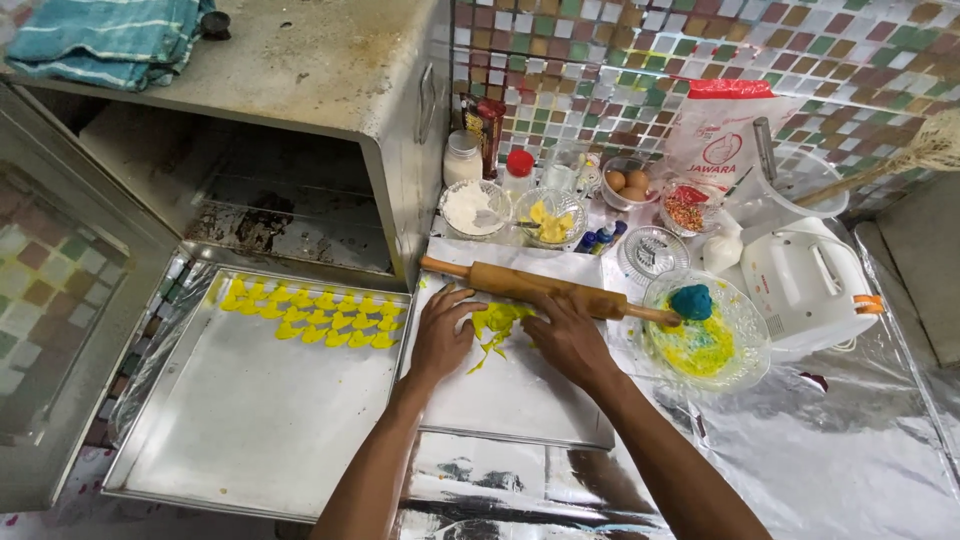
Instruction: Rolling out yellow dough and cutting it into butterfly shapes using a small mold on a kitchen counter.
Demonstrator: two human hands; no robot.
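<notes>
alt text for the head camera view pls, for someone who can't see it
Two bare hands, the left hand and right hand, press on yellow dough scraps on a metal sheet, with a wooden rolling pin just beyond. A large tray of yellow cut-outs lies left, before an open oven.

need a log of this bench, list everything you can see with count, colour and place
yellow dough: one patch, on small steel tray, between the hands
cut shapes: many, yellow, rows on large tray
rolling pin: one, wooden, behind hands
glass bowl: one, blue dough ball inside
hand mixer: one, white, right
eggs: about three, brown, small bowl
oven: one, grey, open
left hand: on tray
right hand: on tray
</notes>
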